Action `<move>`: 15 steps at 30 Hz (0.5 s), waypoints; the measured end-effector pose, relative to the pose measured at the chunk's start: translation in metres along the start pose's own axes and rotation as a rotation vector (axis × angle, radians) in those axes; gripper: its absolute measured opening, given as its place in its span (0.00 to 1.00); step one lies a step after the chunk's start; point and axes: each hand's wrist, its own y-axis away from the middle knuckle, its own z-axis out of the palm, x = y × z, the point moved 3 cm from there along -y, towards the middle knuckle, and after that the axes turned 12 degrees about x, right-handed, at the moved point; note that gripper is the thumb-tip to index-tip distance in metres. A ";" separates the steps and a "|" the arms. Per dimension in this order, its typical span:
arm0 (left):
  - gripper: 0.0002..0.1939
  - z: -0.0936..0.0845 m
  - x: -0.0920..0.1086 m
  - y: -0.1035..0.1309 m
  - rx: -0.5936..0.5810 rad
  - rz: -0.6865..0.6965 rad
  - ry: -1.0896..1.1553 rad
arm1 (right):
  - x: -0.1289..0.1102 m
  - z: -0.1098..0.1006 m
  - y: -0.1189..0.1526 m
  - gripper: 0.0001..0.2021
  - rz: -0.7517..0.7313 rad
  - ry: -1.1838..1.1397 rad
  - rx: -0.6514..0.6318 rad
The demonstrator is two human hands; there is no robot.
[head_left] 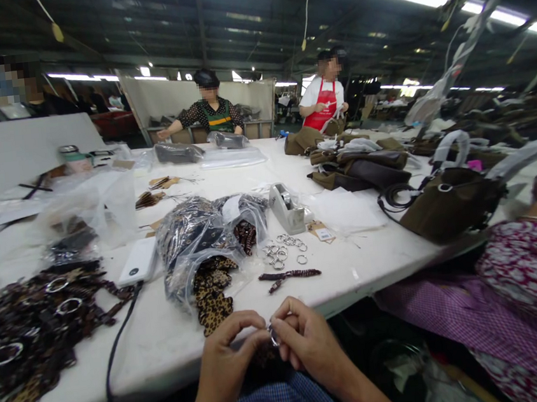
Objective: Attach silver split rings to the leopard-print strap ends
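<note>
Over the table's front edge, a silver metal ring (274,335) is pinched between the fingertips of my left hand (229,346) and my right hand (307,339). A dark patterned piece hangs just below the ring, mostly hidden by my fingers. Beyond my hands lies a brown beaded-looking strap (290,275). Several loose split rings (278,253) are scattered behind it. Leopard-print pieces (213,290) spill from a clear plastic bag (187,228) ahead of my left hand.
At the left is a heap of dark straps with rings (32,328), beside a white power bank (137,261) with a black cable. A tape dispenser (286,209) stands mid-table. Olive handbags (451,204) crowd the right, where a person in a patterned sleeve (529,263) sits close.
</note>
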 end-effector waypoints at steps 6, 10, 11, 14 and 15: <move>0.08 0.010 0.002 0.007 -0.009 -0.035 -0.152 | 0.005 -0.005 0.005 0.12 -0.209 0.168 0.095; 0.07 0.026 0.008 0.004 -0.119 -0.083 -0.035 | 0.011 -0.013 0.008 0.14 -0.273 0.215 0.139; 0.08 0.031 0.009 0.001 -0.145 -0.088 -0.011 | 0.013 -0.017 0.009 0.15 -0.267 0.206 0.166; 0.10 0.053 0.013 -0.019 -0.212 -0.053 -0.026 | 0.023 -0.031 0.010 0.19 -0.171 0.085 0.259; 0.11 0.064 0.016 -0.028 -0.231 0.006 -0.073 | 0.026 -0.036 0.011 0.20 -0.129 0.032 0.282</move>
